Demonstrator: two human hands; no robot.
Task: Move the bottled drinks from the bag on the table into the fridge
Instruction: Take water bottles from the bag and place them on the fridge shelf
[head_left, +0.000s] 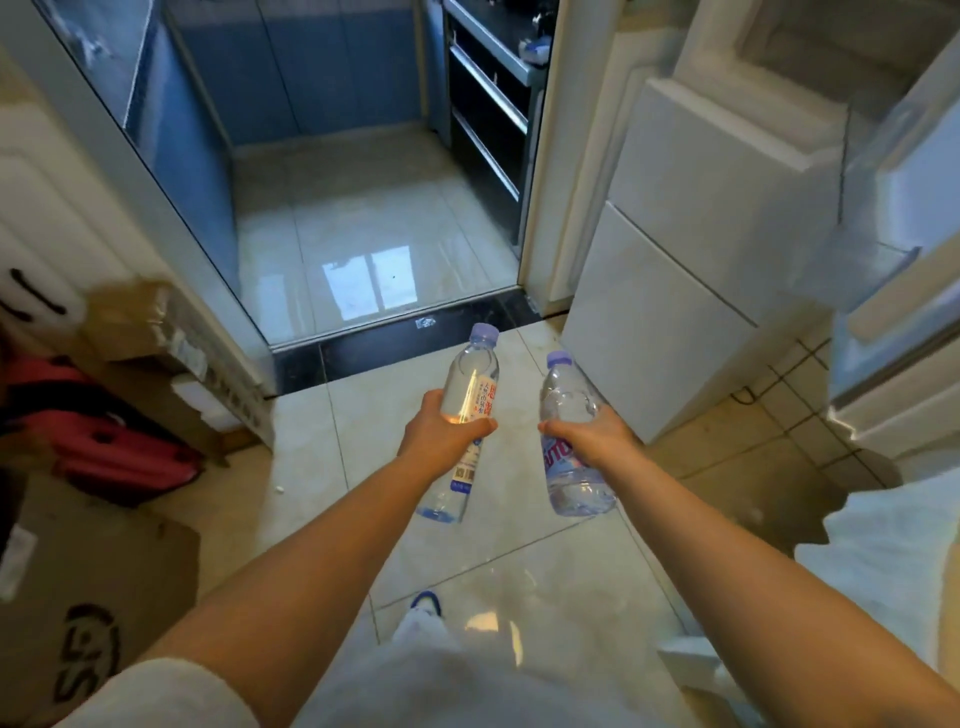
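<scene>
Water bottles, one gripped mid-body in my left hand (441, 431) and one in my right hand (597, 434), could slip if I one-handedly fumble toward the open fridge door (898, 291) beyond my right hand.

You hold two clear, lilac-capped water bottles, caps tilted away: one (470, 400) left of the white fridge (691, 291), the other (569, 436) nearer it.

Two clear bottles with pale lilac caps: the left bottle (465, 410) has a white label with red and blue print, the right bottle (571, 447) a lilac label with pink lettering. The floor (483, 551) is glossy cream tile, the threshold (415, 332) black. The fridge (691, 249) is white. At the left edge, brown boxes (67, 597) (one with black letters) and a red case (114, 447).
</scene>
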